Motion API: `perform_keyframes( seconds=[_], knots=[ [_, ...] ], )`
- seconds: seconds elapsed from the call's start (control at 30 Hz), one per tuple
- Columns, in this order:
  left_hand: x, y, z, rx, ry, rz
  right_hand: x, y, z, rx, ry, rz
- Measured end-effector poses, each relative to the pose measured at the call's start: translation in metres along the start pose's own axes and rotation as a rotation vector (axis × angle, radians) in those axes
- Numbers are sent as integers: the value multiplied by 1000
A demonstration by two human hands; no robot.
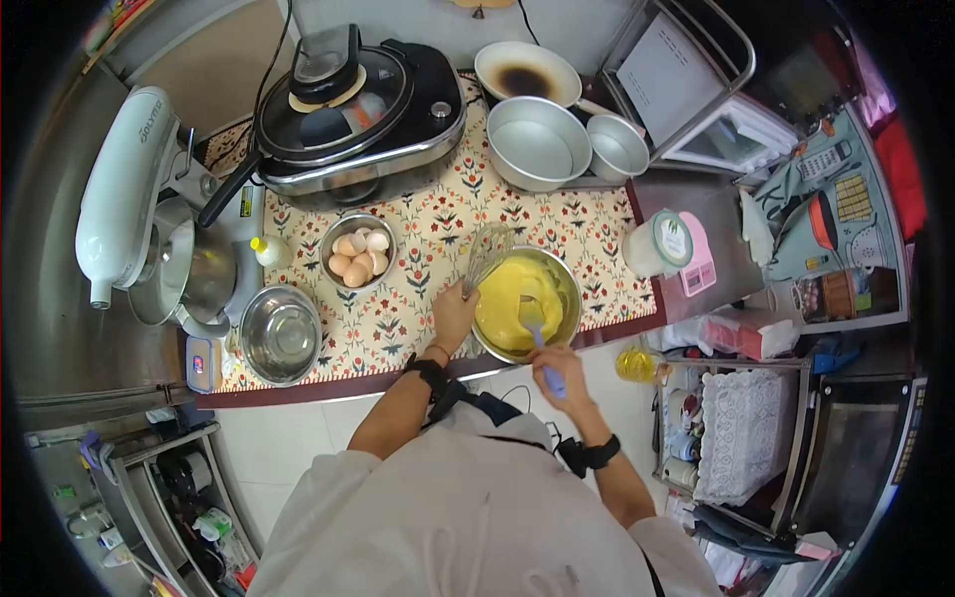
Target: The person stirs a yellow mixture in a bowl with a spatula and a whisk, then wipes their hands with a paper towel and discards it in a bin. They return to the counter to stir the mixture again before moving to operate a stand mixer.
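Observation:
A metal mixing bowl (570, 324) near the table's front edge holds thick yellow batter (505, 298). My left hand (456, 316) is closed on a wire whisk (488, 255), its wires tilted up at the bowl's left rim. In my right hand (560, 376) is a spatula (538, 328) with a purple handle. Its head dips into the batter. Left of the whisk, a small steel bowl (329, 237) is filled with several eggshells (356, 261).
A shiny steel bowl (281, 335) and a stand mixer (124, 189) stand at the left. Behind are an electric cooker with a lidded pan (338, 109), a frying pan (527, 72) and two round cake tins (538, 144). To the right are a lidded tub (659, 244) and a pink scale (699, 264).

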State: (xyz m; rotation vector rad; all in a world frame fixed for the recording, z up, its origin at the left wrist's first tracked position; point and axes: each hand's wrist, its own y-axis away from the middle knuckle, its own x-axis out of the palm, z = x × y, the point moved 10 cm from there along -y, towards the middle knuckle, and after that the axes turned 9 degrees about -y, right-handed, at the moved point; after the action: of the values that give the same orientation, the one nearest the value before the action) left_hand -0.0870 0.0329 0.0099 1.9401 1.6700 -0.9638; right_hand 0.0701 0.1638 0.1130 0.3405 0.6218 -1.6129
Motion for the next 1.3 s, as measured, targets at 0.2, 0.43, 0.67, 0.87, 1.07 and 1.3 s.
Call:
perform_keyframes(
  seconds=[0.2,0.43,0.67,0.87,1.07,1.3],
  knots=[
    [1,-3,-2,30,-16,27,-61,-36,11,354,-235,-17],
    [-1,-7,-3,11,-19,-1,2,-13,-11,-92,100,-74],
    [5,-3,1,12,6,48,-56,-32,26,251,-194,-10],
    [3,2,3,-11,-8,49,-19,4,-3,-17,108,-186],
    [3,-1,-2,-15,-20,82,-60,-5,10,324,-260,-177],
    [-1,1,-2,-13,-12,19,-7,-14,3,-26,34,-252]
  ],
)
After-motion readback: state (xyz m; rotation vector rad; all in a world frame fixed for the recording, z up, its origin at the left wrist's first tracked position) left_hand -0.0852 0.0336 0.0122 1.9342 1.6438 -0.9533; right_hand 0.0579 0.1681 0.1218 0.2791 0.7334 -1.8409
